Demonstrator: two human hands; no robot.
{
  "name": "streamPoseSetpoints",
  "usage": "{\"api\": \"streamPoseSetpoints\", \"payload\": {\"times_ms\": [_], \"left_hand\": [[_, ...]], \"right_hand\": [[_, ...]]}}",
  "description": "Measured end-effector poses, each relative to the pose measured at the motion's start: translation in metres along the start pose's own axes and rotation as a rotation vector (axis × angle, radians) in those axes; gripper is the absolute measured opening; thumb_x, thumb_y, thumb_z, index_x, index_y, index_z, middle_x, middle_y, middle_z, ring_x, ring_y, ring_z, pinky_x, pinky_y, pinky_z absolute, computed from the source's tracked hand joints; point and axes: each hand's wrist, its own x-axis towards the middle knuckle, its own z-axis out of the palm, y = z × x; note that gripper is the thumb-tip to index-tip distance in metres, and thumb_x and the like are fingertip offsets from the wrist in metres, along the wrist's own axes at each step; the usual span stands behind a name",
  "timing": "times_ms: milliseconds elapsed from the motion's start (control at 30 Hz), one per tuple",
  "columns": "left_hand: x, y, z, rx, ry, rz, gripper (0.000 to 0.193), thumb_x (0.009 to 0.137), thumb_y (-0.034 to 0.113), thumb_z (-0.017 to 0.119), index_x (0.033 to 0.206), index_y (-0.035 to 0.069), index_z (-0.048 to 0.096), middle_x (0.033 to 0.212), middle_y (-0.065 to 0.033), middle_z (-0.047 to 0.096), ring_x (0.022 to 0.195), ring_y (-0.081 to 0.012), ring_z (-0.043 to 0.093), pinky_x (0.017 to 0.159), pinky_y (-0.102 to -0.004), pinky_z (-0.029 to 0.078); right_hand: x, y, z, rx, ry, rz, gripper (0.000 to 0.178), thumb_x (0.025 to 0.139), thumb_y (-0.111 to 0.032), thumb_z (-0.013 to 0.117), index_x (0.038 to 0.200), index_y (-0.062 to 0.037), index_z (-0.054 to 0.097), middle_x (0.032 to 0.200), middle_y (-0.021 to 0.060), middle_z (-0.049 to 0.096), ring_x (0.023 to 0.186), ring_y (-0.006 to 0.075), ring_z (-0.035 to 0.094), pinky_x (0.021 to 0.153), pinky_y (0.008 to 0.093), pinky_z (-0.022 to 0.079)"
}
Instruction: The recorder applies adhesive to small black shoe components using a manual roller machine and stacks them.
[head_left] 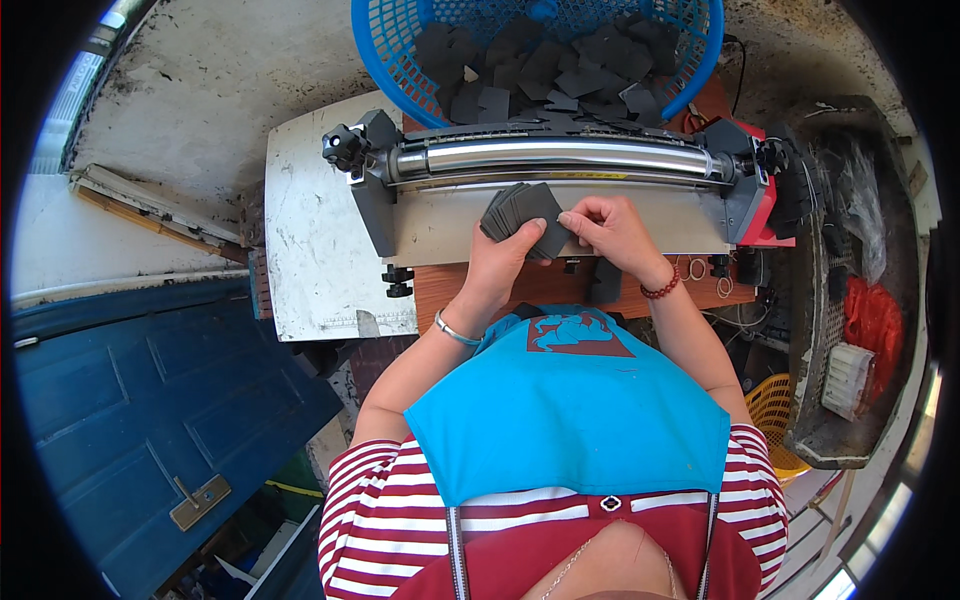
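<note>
On the person's side of the roller (pixel 560 153), the left hand (pixel 497 265) grips a fanned stack (pixel 520 208) of thin dark pieces, thumb on top. The stack is over the pale plate (pixel 440 215) just in front of the roller. The right hand (pixel 622 240) is at the stack's right edge, thumb and forefinger fingers drawn together; whether they grip a piece I cannot tell.

Behind the roller, a blue basket (pixel 386 62) holds a heap of similar dark pieces (pixel 592 70). A black knob (pixel 343 147) sits at the roller's left end, a white board (pixel 312 235) farther left. Brown bench (pixel 455 288) shows in front of the roller; right of it lies a red bag (pixel 873 330).
</note>
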Motion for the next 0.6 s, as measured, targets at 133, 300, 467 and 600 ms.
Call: {"api": "streamPoseSetpoints", "payload": {"times_ms": [133,300,467,600], "left_hand": [[-0.001,0.004,-0.006,-0.069,-0.039,0.006,0.022,0.089,0.009,0.06,0.11,0.003,0.058,0.096,-0.0069,0.065,0.08,-0.0141,0.065,0.056,-0.027,0.056],[-0.001,0.005,-0.01,-0.053,-0.006,-0.002,0.024,0.089,0.006,0.057,0.113,0.002,0.057,0.098,-0.009,0.064,0.081,-0.016,0.066,0.055,-0.0276,0.057],[-0.002,0.007,-0.008,-0.008,0.009,0.047,0.021,0.09,0.01,0.059,0.109,0.003,0.06,0.094,-0.0061,0.065,0.079,-0.013,0.065,0.056,-0.026,0.056],[0.0,0.004,0.002,-0.016,0.011,0.026,0.021,0.09,0.01,0.059,0.11,0.003,0.059,0.095,-0.0064,0.065,0.079,-0.0134,0.065,0.056,-0.0263,0.056]], "right_hand": [[-0.002,-0.003,-0.008,-0.009,-0.026,0.069,0.03,0.092,-0.029,0.064,0.076,-0.0044,0.065,0.058,-0.0028,0.056,0.047,0.0029,0.046,0.043,0.0193,0.036],[-0.001,0.001,-0.022,0.051,-0.069,0.108,0.031,0.091,-0.027,0.065,0.07,-0.0043,0.063,0.055,-0.0025,0.055,0.046,0.0041,0.046,0.043,0.022,0.038],[0.01,0.012,-0.035,-0.458,0.111,0.13,0.033,0.089,-0.028,0.065,0.069,-0.0024,0.065,0.052,-0.0016,0.053,0.048,0.0052,0.049,0.044,0.0216,0.038],[0.014,-0.005,-0.019,-0.333,0.127,0.057,0.034,0.091,-0.03,0.064,0.072,-0.0012,0.066,0.053,-0.0009,0.053,0.048,0.0055,0.05,0.044,0.0216,0.038]]}}
